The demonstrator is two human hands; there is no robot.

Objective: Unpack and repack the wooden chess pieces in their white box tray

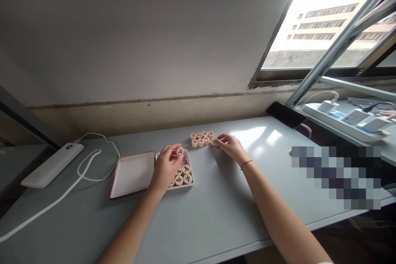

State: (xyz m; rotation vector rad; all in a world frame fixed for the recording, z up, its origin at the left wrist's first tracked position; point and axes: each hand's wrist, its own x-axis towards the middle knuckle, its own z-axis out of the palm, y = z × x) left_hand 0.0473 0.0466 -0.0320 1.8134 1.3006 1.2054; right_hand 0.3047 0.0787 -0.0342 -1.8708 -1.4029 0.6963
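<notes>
Between the thumb and fingers of my left hand (164,169) is a round Chinese chess piece (180,151) with a red character. It is raised above an open white box (192,182), where several pieces with black characters, such as this chess piece (187,178), lie face up. My hand hides part of the box. Farther back, my right hand (230,146) pinches another chess piece (213,142) at the right end of the front row. Several red-marked chess pieces (201,142) stand there in two rows, some of them stacked.
Left of the box lies its lid (133,175), inner side up. A white power bank (52,165) and a white cable (58,202) are at the far left. At right are a dark tablet-like object (286,114), a blurred-out item (335,177) and a power strip (346,119) on a shelf.
</notes>
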